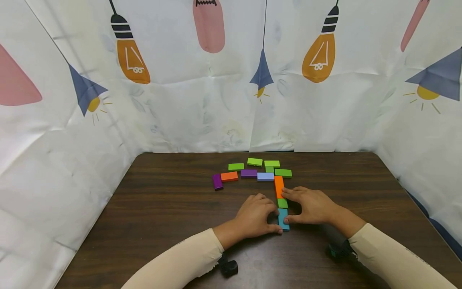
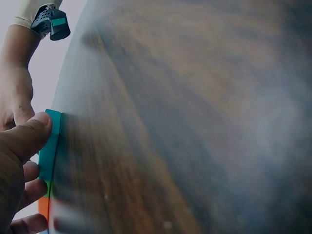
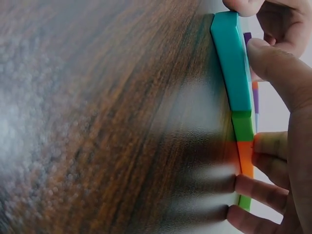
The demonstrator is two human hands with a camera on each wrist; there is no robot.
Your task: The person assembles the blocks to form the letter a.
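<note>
A teal block lies flat at the near end of a column, touching a small green block; beyond that is a long orange block. My left hand touches the column from the left, its thumb by the teal block's near end and its fingers bent loosely along the side. From the other side, my right hand rests its thumb against the teal block and its fingertips on the orange one. The right wrist view shows the teal block in line with the green and orange blocks. Neither hand pinches a block.
Beyond the hands lie a blue block, a violet block, a red-orange block, a dark purple block and several green blocks. The brown table meets a printed white curtain behind.
</note>
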